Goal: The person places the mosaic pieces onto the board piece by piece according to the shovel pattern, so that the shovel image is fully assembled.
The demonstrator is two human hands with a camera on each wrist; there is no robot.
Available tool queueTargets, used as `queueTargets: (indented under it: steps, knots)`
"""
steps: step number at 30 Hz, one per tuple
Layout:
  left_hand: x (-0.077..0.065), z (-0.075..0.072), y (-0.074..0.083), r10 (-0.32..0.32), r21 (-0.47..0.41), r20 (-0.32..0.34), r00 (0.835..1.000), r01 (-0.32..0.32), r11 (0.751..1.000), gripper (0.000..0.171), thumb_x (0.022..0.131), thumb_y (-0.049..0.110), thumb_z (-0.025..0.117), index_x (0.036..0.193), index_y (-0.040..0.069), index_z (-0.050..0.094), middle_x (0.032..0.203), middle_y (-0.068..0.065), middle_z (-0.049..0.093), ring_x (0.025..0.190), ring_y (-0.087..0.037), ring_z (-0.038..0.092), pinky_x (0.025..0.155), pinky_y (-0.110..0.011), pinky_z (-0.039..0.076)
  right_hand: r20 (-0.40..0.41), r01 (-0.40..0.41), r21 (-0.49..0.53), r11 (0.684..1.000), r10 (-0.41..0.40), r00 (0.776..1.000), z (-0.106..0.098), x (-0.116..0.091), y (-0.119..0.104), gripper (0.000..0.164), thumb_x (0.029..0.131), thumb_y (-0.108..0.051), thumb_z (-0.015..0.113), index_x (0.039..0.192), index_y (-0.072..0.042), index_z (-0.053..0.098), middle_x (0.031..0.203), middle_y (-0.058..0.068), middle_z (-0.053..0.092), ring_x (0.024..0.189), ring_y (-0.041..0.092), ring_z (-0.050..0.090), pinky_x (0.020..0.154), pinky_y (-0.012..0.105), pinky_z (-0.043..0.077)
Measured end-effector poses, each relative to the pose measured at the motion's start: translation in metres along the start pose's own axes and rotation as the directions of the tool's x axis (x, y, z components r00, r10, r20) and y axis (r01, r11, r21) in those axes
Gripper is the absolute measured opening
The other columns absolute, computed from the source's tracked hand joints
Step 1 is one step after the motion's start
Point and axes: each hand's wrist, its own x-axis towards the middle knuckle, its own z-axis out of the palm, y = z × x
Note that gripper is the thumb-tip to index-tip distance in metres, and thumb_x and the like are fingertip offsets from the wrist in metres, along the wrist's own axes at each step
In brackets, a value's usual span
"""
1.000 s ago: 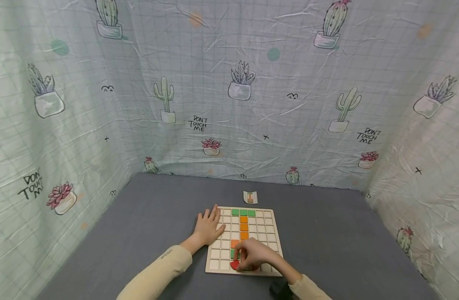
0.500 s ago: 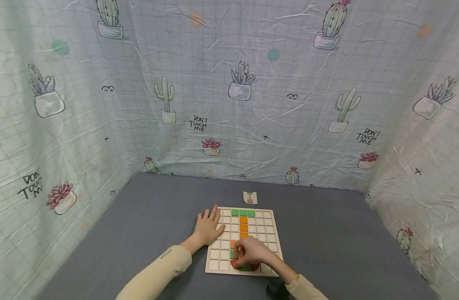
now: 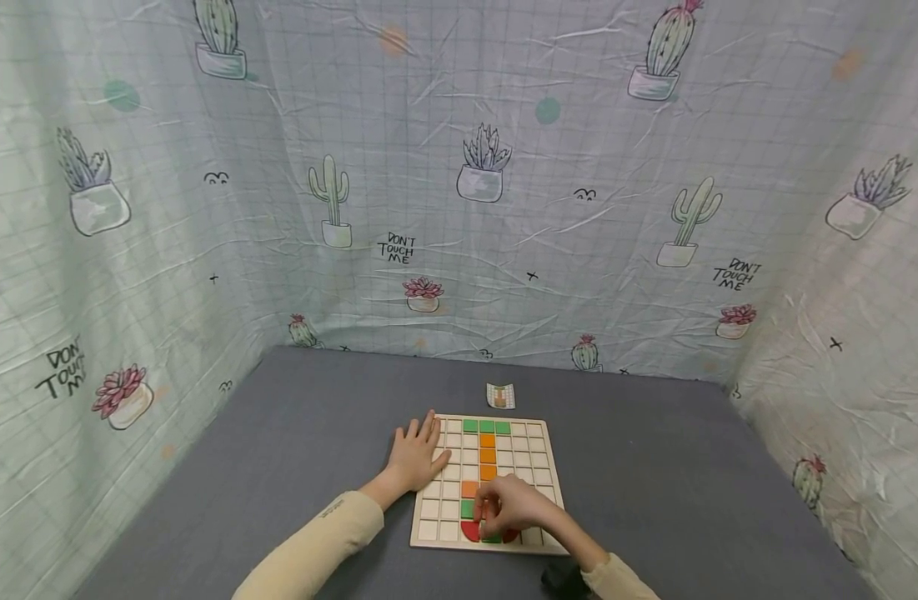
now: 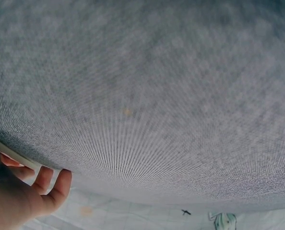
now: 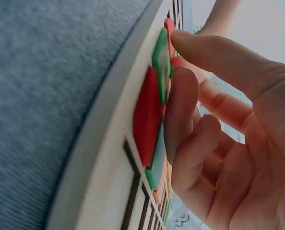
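A wooden grid board (image 3: 428, 508) lies on the table, with green, orange and red tiles in its middle columns. My left hand (image 3: 413, 457) rests on the board's left edge, fingers spread. Over the near rows, my right hand (image 3: 517, 505) has its thumb and index finger beside a rounded red tile (image 3: 469, 531). That tile lies flat in the nearest row. In the right wrist view the thumb tip is close to or touching this far red tile (image 5: 169, 36); the other fingers are loosely curled. A green tile (image 5: 160, 67) and a second red tile (image 5: 147, 117) lie nearer, partly hidden in the head view.
Behind the board lies a small printed card (image 3: 500, 396) with a grid pattern. Grey cloth (image 3: 654, 467) covers the table on both sides. A dark object (image 3: 564, 577) shows under the right wrist. A printed curtain (image 3: 398, 333) encloses the back and sides.
My right hand has shifted slightly right, off the left red tile, whose surface shows more fully now. The left hand stays in place on the board.
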Motion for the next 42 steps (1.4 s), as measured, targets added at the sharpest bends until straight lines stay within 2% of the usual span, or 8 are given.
queueTargets:
  steps: [3,9,17,23,26,30,36,42]
  knots:
    - [0.001,0.001,-0.001,-0.008,0.010,0.009,1.000,0.008,1.000,0.062,0.093,0.047,0.033,0.139,0.006,0.032,0.145,-0.013,0.029,0.123,-0.035,0.037,0.088,-0.052,0.031,-0.014,-0.002,0.002,1.000,0.002,1.000,0.002,0.000,0.000,0.012,0.069,-0.013,0.075,0.074,-0.008,0.065,0.053,-0.002,0.057,0.043,0.001,0.046,0.043,0.019,0.039]
    - [0.003,0.003,0.000,-0.012,0.016,0.018,1.000,0.012,1.000,0.062,0.093,0.048,0.031,0.139,0.007,0.031,0.145,-0.013,0.029,0.124,-0.035,0.036,0.089,-0.052,0.032,-0.073,-0.007,-0.096,0.995,0.000,0.997,0.007,0.001,-0.004,0.020,0.067,-0.025,0.077,0.071,-0.013,0.063,0.050,-0.007,0.053,0.040,-0.001,0.043,0.042,0.018,0.037]
    - [0.002,0.002,0.000,0.001,0.022,0.023,1.000,-0.001,1.000,0.062,0.093,0.048,0.031,0.139,0.007,0.032,0.145,-0.013,0.028,0.123,-0.035,0.036,0.087,-0.051,0.032,-0.115,-0.043,-0.121,0.992,0.029,0.993,0.006,-0.004,-0.003,0.017,0.066,-0.024,0.077,0.068,-0.014,0.063,0.052,-0.010,0.051,0.042,0.000,0.043,0.041,0.019,0.036]
    - [0.003,0.000,-0.002,0.006,0.016,0.019,1.000,-0.006,1.000,0.062,0.093,0.048,0.031,0.139,0.006,0.032,0.145,-0.014,0.029,0.123,-0.035,0.036,0.087,-0.052,0.032,-0.148,-0.002,-0.132,0.991,-0.018,0.989,0.001,-0.007,0.007,0.011,0.070,-0.019,0.072,0.067,-0.017,0.062,0.053,-0.009,0.053,0.045,-0.003,0.044,0.043,0.017,0.037]
    - [0.004,0.000,-0.002,0.010,0.011,0.034,0.999,-0.011,1.000,0.062,0.093,0.048,0.031,0.139,0.006,0.032,0.145,-0.013,0.028,0.124,-0.036,0.035,0.087,-0.052,0.031,-0.176,-0.003,-0.101,0.995,-0.015,0.984,-0.002,-0.013,0.014,0.009,0.072,-0.016,0.071,0.068,-0.017,0.062,0.053,-0.008,0.054,0.046,-0.002,0.044,0.044,0.017,0.037]
    - [0.005,0.002,-0.003,0.009,0.007,0.056,0.998,-0.010,1.000,0.063,0.093,0.049,0.030,0.139,0.007,0.031,0.146,-0.013,0.027,0.125,-0.036,0.034,0.088,-0.052,0.031,-0.227,-0.027,-0.078,0.997,0.008,0.974,-0.010,-0.023,0.024,0.008,0.075,-0.012,0.067,0.070,-0.015,0.062,0.055,-0.006,0.053,0.047,-0.002,0.043,0.044,0.017,0.034]
    - [0.006,-0.001,-0.006,-0.003,-0.063,0.108,0.994,0.010,0.998,0.061,0.094,0.047,0.029,0.140,0.007,0.029,0.147,-0.012,0.024,0.129,-0.038,0.029,0.095,-0.054,0.026,-0.288,-0.087,-0.084,0.993,0.060,0.956,-0.027,-0.041,0.041,0.005,0.082,-0.012,0.062,0.077,-0.011,0.063,0.056,0.002,0.056,0.040,0.006,0.048,0.040,0.020,0.036]
    - [0.000,-0.006,-0.010,0.042,-0.112,0.161,0.986,-0.024,0.993,0.063,0.094,0.047,0.029,0.141,0.006,0.026,0.148,-0.015,0.020,0.130,-0.040,0.027,0.097,-0.054,0.025,-0.368,-0.175,-0.134,0.975,0.115,0.923,-0.045,-0.064,0.068,0.003,0.083,-0.012,0.060,0.082,-0.010,0.062,0.056,0.001,0.055,0.041,0.007,0.048,0.039,0.021,0.034]
